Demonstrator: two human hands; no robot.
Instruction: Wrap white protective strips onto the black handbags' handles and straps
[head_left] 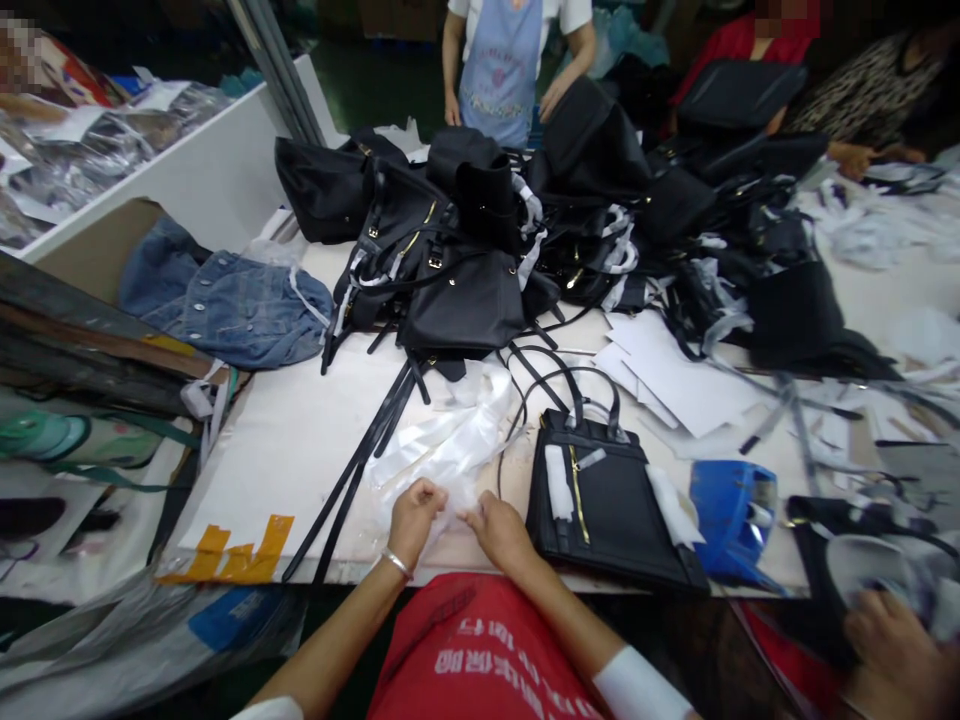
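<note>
Near the table's front edge, my left hand point(417, 517) and my right hand point(496, 532) each pinch the near edge of a thin, clear plastic bag point(444, 522). White tissue-like sheets point(457, 435) lie just beyond it, partly under the film. To the right of my right hand lies a black handbag point(607, 495) with two top handles, a gold zipper and white wrapping pieces on it. Long black straps point(360, 465) run across the table left of my left hand.
A heap of black handbags point(469, 300) covers the far side. White paper sheets point(675, 370), a blue container point(731, 520) and a denim garment point(225, 295) lie around. Other people stand beyond the table; a person's hand point(889, 640) is at the lower right.
</note>
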